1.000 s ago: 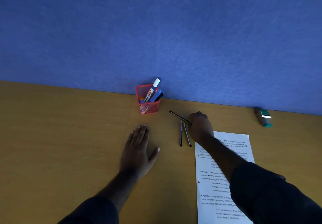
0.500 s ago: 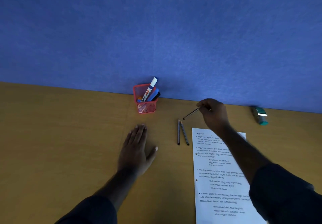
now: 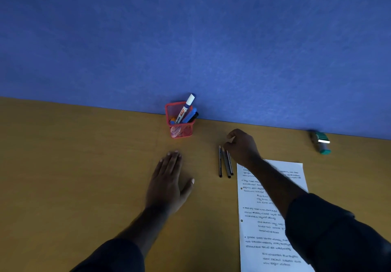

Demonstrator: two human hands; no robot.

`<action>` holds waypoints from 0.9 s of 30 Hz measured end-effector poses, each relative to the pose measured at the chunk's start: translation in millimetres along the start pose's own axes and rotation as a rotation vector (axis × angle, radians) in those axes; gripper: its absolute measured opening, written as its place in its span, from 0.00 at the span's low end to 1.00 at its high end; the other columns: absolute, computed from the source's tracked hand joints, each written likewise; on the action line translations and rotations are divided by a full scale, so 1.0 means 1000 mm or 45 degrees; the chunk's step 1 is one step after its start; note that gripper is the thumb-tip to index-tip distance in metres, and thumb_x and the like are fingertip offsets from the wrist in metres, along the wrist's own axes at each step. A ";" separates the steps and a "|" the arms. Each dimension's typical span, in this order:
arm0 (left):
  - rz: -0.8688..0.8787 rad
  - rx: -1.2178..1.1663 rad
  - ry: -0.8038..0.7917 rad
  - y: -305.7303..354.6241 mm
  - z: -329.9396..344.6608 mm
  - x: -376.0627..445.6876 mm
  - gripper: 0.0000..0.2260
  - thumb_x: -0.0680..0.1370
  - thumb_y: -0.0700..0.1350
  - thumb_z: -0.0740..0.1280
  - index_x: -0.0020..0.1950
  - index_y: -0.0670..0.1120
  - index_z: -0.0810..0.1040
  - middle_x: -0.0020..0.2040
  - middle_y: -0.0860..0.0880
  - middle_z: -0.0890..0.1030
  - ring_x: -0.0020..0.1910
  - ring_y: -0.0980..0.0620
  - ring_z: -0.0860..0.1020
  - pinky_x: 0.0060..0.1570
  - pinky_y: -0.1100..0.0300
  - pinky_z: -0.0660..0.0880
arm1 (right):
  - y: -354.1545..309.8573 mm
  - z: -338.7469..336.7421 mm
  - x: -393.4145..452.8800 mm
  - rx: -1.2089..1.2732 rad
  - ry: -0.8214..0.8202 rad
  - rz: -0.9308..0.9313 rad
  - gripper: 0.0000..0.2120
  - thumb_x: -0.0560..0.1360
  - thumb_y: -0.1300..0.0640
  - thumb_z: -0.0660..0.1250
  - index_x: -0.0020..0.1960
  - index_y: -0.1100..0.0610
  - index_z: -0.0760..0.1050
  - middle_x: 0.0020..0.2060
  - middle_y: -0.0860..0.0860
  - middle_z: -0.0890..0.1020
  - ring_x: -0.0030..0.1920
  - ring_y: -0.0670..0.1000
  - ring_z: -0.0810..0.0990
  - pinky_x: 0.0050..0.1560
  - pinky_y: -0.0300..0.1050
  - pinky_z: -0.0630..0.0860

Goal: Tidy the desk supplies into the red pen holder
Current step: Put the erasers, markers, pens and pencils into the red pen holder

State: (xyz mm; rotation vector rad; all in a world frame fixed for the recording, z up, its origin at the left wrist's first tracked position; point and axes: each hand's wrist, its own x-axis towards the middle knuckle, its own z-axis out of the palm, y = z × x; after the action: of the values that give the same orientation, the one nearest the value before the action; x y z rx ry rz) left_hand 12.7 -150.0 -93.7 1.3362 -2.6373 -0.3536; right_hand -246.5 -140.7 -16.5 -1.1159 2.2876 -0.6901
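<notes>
Pencils (image 3: 225, 162), three thin dark ones, lie side by side on the desk (image 3: 74, 166) right at the fingertips of the right hand (image 3: 242, 146). Their long axes run nearly straight away from the person, sharpened tips pointing toward the blue partition (image 3: 190, 38) and blunt ends toward the person; the rightmost leans slightly, so the three sit close together near the tips. The right hand is curled above their far ends, fingers bent and bunched at the tips; whether it is actually pinching one of them cannot be told. Its forearm and dark sleeve (image 3: 330, 233) cross over a printed sheet of paper (image 3: 264, 218) that lies just to the right of the pencils.

To the left of the pencils, the left hand (image 3: 169, 182) lies flat on the desk, palm down, fingers straight and together, thumb spread out, holding nothing.

Beyond the left hand, and to the far left of the right hand, stands the red pen holder (image 3: 181, 128), a mesh cup upright against the partition. A white marker (image 3: 186, 107) leans in it, its top tilted up and to the right, with a blue marker (image 3: 190, 115) and a black one beside it at the same slant.

Far to the right of the right hand, near the partition, a small green object (image 3: 320, 142) lies on the desk, too blurred to identify.
</notes>
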 end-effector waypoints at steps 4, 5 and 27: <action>0.002 0.009 0.003 0.000 0.001 0.000 0.36 0.81 0.66 0.54 0.81 0.44 0.56 0.82 0.48 0.55 0.81 0.51 0.51 0.79 0.53 0.51 | 0.001 0.010 -0.012 -0.308 -0.010 0.030 0.14 0.74 0.48 0.68 0.48 0.59 0.74 0.41 0.53 0.79 0.43 0.55 0.79 0.38 0.43 0.73; 0.003 0.013 0.002 0.000 0.001 0.000 0.36 0.81 0.66 0.53 0.81 0.44 0.56 0.82 0.48 0.55 0.81 0.51 0.51 0.79 0.52 0.52 | 0.001 0.014 -0.015 -0.364 -0.040 0.033 0.15 0.74 0.46 0.67 0.48 0.58 0.74 0.42 0.54 0.79 0.43 0.54 0.79 0.37 0.43 0.72; 0.000 -0.005 -0.018 0.000 0.001 0.000 0.37 0.81 0.67 0.52 0.82 0.46 0.51 0.83 0.49 0.52 0.82 0.52 0.48 0.80 0.52 0.52 | -0.022 0.027 -0.017 -0.343 -0.214 0.118 0.15 0.67 0.55 0.76 0.49 0.58 0.76 0.41 0.51 0.78 0.40 0.50 0.77 0.35 0.41 0.72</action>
State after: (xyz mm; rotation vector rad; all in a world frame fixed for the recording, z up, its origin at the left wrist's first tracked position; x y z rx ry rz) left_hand 12.7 -150.3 -94.5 1.3380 -2.6469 -0.3692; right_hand -208.4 -145.1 -18.8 -1.1300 2.3150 -0.2464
